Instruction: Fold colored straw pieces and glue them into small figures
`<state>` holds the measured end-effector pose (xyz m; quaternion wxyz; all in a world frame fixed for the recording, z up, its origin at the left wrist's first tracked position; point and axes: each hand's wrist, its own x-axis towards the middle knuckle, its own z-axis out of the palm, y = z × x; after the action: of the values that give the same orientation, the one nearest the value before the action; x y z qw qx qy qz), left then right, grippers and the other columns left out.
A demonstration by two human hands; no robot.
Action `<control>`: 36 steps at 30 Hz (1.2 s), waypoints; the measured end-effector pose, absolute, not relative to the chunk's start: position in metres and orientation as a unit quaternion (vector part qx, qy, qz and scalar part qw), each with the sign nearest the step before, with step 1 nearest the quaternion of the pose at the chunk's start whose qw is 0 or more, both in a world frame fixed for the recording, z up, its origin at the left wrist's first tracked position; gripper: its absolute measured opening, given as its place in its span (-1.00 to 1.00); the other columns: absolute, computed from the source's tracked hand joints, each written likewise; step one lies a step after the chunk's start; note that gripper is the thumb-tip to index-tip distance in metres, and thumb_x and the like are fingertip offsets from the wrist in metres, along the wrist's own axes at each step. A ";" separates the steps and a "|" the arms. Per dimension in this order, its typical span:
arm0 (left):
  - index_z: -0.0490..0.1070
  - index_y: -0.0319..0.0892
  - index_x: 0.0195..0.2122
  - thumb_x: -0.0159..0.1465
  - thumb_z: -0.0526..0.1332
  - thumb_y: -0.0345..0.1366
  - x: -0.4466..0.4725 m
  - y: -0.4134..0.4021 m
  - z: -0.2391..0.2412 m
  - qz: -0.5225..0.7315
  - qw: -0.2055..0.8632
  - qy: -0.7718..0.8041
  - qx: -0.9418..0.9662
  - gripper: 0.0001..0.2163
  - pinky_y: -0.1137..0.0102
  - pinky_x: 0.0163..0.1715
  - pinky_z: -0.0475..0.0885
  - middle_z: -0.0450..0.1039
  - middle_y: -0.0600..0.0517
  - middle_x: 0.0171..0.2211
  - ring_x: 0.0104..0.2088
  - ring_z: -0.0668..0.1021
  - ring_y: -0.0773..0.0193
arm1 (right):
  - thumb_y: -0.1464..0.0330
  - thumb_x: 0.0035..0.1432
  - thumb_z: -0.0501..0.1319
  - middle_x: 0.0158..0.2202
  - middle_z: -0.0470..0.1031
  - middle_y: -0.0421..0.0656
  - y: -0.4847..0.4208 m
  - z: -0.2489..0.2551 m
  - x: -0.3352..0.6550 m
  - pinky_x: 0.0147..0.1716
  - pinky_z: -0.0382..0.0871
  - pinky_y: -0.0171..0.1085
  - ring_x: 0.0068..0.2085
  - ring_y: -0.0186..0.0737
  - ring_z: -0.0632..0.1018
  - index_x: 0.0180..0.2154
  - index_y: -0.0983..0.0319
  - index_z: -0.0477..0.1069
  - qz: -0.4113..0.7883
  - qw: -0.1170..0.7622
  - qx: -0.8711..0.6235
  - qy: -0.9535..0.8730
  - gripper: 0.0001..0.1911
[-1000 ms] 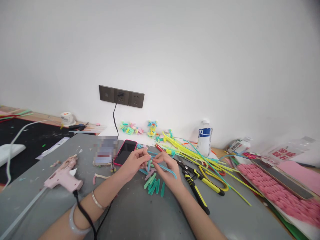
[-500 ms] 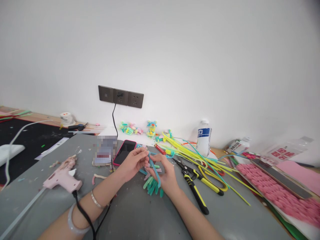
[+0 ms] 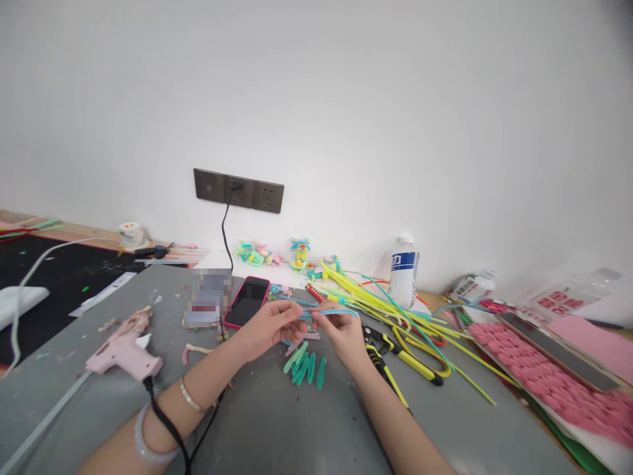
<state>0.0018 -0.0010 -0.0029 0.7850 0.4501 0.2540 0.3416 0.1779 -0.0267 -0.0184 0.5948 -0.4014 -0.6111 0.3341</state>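
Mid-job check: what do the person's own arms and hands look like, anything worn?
No sleeves, no gloves on either arm. Behind the left hand, a thin pale bracelet rings the wrist; a wider translucent bangle sits further up, with a black cable crossing the forearm there. The right hand and wrist show no jewellery.

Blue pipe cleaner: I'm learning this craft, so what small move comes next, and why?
Probably fold the blue pipe cleaner over at the pinch: left hand and right hand hold it stretched between close fingertips, and short green pieces lie just below.
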 end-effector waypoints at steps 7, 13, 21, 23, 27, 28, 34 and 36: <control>0.48 -0.28 -0.42 0.07 0.43 -0.11 -0.002 -0.001 -0.003 0.246 0.779 0.278 0.506 -0.69 0.50 -0.47 0.46 0.60 -0.07 -0.45 -0.55 0.55 0.39 | 0.06 0.06 0.35 -0.59 0.42 -0.25 -0.021 -0.023 0.179 -0.55 0.33 -0.34 -0.58 -0.33 0.44 -0.41 0.23 0.46 0.461 0.558 -0.398 -0.564 -0.65; 0.59 -0.28 -0.30 0.14 0.37 -0.06 -0.005 -0.001 -0.007 0.179 0.795 0.241 0.527 -0.67 0.51 -0.53 0.41 0.59 -0.12 -0.39 -0.51 0.54 0.36 | 0.11 0.06 0.37 -0.63 0.38 -0.29 -0.024 -0.023 0.181 -0.60 0.30 -0.37 -0.62 -0.36 0.41 -0.42 0.24 0.42 0.571 0.482 -0.356 -0.562 -0.67; 0.60 -0.30 -0.33 0.02 0.47 -0.13 -0.001 -0.003 -0.005 0.188 0.800 0.261 0.506 -0.68 0.55 -0.70 0.14 0.54 -0.04 -0.44 -0.66 0.33 0.54 | 0.13 0.06 0.39 -0.59 0.37 -0.31 -0.030 -0.014 0.177 -0.57 0.30 -0.39 -0.61 -0.39 0.43 -0.46 0.24 0.39 0.614 0.448 -0.303 -0.575 -0.66; 0.58 -0.30 -0.36 -0.01 0.49 -0.15 -0.001 -0.003 -0.007 0.197 0.795 0.269 0.507 -0.69 0.55 -0.69 0.17 0.52 -0.01 -0.46 -0.66 0.34 0.53 | 0.14 0.10 0.36 -0.55 0.39 -0.28 -0.030 -0.015 0.177 -0.53 0.32 -0.37 -0.57 -0.38 0.45 -0.45 0.24 0.41 0.616 0.444 -0.296 -0.580 -0.68; 0.55 -0.30 -0.38 0.01 0.48 -0.16 -0.001 -0.001 -0.009 0.205 0.789 0.266 0.514 -0.70 0.56 -0.64 0.26 0.52 0.00 -0.48 -0.63 0.39 0.51 | 0.11 0.12 0.33 -0.52 0.40 -0.27 -0.028 -0.021 0.177 -0.54 0.33 -0.36 -0.55 -0.37 0.42 -0.39 0.23 0.43 0.602 0.465 -0.325 -0.562 -0.68; 0.55 -0.30 -0.39 0.02 0.48 -0.16 -0.001 0.000 -0.009 0.210 0.790 0.266 0.512 -0.70 0.56 -0.63 0.27 0.52 0.00 -0.47 -0.62 0.39 0.51 | 0.10 0.11 0.33 -0.53 0.39 -0.28 -0.027 -0.023 0.177 -0.55 0.33 -0.36 -0.56 -0.37 0.42 -0.38 0.23 0.42 0.592 0.477 -0.336 -0.556 -0.68; 0.54 -0.29 -0.39 0.05 0.45 -0.15 -0.001 0.000 -0.005 0.236 0.796 0.271 0.487 -0.72 0.55 -0.59 0.32 0.53 -0.02 -0.44 -0.60 0.40 0.50 | 0.11 0.14 0.31 -0.52 0.42 -0.26 -0.024 -0.021 0.177 -0.50 0.39 -0.32 -0.55 -0.33 0.47 -0.39 0.21 0.41 0.546 0.508 -0.348 -0.568 -0.70; 0.54 -0.29 -0.39 0.06 0.45 -0.15 -0.001 0.000 -0.004 0.242 0.796 0.271 0.484 -0.72 0.54 -0.60 0.32 0.52 -0.01 -0.44 -0.61 0.40 0.50 | 0.09 0.13 0.31 -0.51 0.43 -0.24 -0.023 -0.018 0.177 -0.49 0.41 -0.30 -0.53 -0.30 0.47 -0.41 0.20 0.41 0.519 0.513 -0.354 -0.585 -0.69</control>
<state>-0.0005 -0.0001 -0.0042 0.7959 0.4839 0.2711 0.2425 0.1768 -0.0234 -0.0179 0.5132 -0.3540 -0.5848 0.5190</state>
